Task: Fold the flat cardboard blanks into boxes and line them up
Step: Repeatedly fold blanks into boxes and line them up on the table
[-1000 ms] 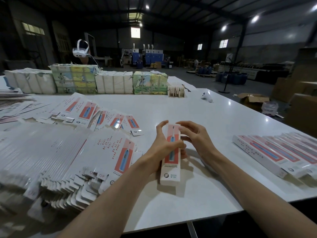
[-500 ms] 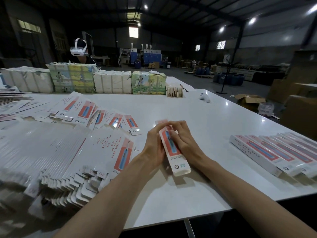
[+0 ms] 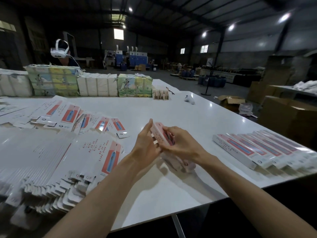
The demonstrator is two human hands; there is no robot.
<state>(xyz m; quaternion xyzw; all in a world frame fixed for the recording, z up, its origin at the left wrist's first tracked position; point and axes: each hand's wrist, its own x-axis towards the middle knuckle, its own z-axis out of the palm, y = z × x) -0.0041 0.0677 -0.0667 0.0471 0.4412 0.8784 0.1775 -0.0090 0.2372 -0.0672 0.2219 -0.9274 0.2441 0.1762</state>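
A long, narrow pink-and-white cardboard box (image 3: 159, 134) with red print is held just above the middle of the glossy white table (image 3: 197, 117), tilted with its far end raised; its near end, below the wrists, is blurred. The right hand (image 3: 182, 146) grasps it from the right, fingers curled over its top face. The left hand (image 3: 145, 146) lies against its left side with fingers straight and pointing up, so it presses rather than grips; its thumb is hidden. To the left, near the forearm, a thick overlapping stack of flat white cardboard blanks (image 3: 51, 157) with red and blue panels covers that part of the table, and beyond it more loose fanned blanks (image 3: 82, 115) lie spread. On the right, well apart from the hands, a row of finished pink-and-white boxes (image 3: 257, 148) lies side by side, touching, near the table's edge. Along the far edge stand white wrapped bundles (image 3: 97, 85) between green-and-yellow printed bundles (image 3: 135, 85), with a small beige stack (image 3: 160, 94) just beside them and a white handheld controller (image 3: 189, 99) near it. Behind the bundles a person wears a white headset (image 3: 60, 50). Past the right side of the table stand brown cardboard cartons (image 3: 288, 115), and an open carton (image 3: 230, 101) sits on the floor.
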